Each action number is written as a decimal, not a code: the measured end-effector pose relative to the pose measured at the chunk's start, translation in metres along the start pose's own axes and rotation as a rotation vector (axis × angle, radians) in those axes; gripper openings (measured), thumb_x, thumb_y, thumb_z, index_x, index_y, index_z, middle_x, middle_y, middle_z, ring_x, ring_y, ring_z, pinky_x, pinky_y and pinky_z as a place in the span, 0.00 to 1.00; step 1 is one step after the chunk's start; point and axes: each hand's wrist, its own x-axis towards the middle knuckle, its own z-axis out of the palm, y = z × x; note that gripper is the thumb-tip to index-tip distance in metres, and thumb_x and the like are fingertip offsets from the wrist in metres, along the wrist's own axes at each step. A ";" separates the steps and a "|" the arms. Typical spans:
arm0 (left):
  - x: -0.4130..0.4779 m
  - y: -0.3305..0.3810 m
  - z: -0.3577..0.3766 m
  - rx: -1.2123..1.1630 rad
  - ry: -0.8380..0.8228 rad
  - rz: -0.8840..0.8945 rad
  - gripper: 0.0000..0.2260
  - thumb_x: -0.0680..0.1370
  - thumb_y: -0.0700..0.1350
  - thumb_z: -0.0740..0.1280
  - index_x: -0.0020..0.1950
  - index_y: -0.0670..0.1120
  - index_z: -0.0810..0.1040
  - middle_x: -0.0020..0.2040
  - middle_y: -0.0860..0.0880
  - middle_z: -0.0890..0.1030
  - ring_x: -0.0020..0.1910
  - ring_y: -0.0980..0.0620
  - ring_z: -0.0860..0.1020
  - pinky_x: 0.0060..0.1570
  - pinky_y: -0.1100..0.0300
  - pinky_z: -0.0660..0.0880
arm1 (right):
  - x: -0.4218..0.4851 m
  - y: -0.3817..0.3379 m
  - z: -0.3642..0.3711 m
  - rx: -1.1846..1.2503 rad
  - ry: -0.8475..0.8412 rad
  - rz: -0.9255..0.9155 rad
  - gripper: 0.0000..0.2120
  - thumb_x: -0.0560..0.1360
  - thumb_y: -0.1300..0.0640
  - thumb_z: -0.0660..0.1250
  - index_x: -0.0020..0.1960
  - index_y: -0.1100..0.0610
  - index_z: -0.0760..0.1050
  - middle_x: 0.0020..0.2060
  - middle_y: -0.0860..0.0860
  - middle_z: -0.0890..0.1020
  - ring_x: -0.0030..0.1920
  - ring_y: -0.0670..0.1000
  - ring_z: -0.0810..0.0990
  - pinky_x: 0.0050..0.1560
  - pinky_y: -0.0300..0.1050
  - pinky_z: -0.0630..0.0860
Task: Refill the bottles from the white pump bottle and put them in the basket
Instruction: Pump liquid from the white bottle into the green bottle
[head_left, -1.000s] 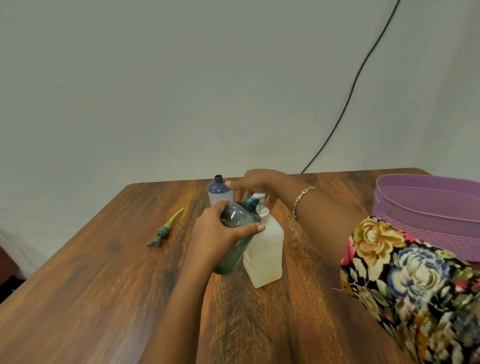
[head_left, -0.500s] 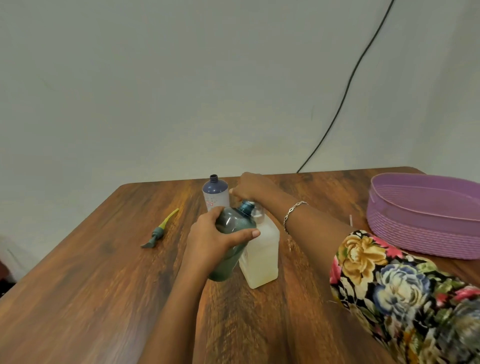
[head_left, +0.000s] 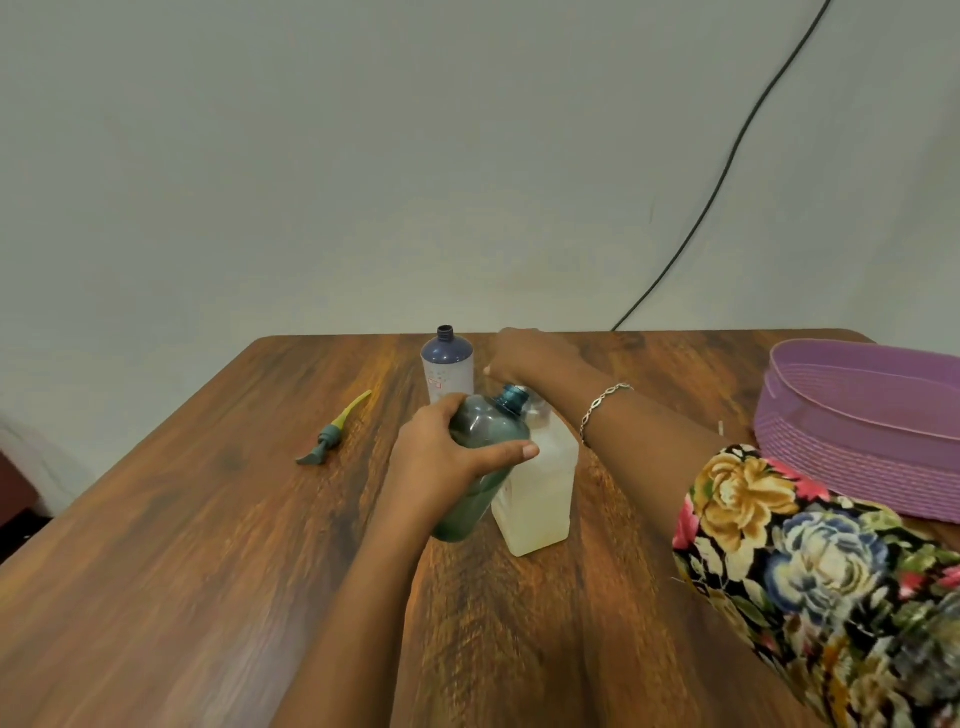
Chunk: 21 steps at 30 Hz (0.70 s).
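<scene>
- A detached pump head (head_left: 332, 434) lies on the wooden table (head_left: 208, 519), well apart to the left.
- An uncapped blue-shouldered bottle (head_left: 448, 371) stands upright behind the hands, untouched.
- The left hand (head_left: 441, 457) wraps its fingers and thumb round the teal bottle (head_left: 491, 423). The bottle is tilted, base low and open neck leaning right, against the white pump bottle (head_left: 540, 493).
- The right hand (head_left: 524, 356) sits over the pump top, nearest to it. Its fingers are hidden, so I cannot tell its grip.
- The spout is blurred. Pumping likely depends on the teal mouth staying beneath it.
- The purple basket (head_left: 841, 447) waits far right.
</scene>
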 end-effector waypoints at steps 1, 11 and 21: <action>0.000 -0.001 0.000 0.000 -0.002 -0.002 0.35 0.62 0.59 0.75 0.65 0.46 0.73 0.56 0.50 0.78 0.53 0.52 0.75 0.42 0.65 0.70 | 0.000 -0.001 0.003 0.006 -0.008 0.002 0.11 0.77 0.54 0.60 0.58 0.56 0.71 0.52 0.55 0.77 0.54 0.58 0.76 0.58 0.56 0.73; 0.000 0.003 -0.006 0.000 0.016 0.028 0.34 0.65 0.57 0.75 0.66 0.45 0.72 0.57 0.49 0.77 0.51 0.54 0.73 0.42 0.67 0.69 | 0.004 -0.002 -0.012 0.100 0.098 -0.078 0.13 0.75 0.49 0.65 0.57 0.54 0.73 0.52 0.54 0.79 0.55 0.57 0.77 0.58 0.56 0.72; 0.001 -0.003 -0.004 0.000 -0.026 -0.005 0.37 0.63 0.58 0.76 0.67 0.46 0.71 0.60 0.50 0.77 0.57 0.51 0.75 0.48 0.63 0.71 | 0.008 0.002 0.009 0.054 0.117 -0.122 0.04 0.74 0.60 0.64 0.48 0.58 0.74 0.40 0.53 0.76 0.41 0.54 0.75 0.38 0.43 0.69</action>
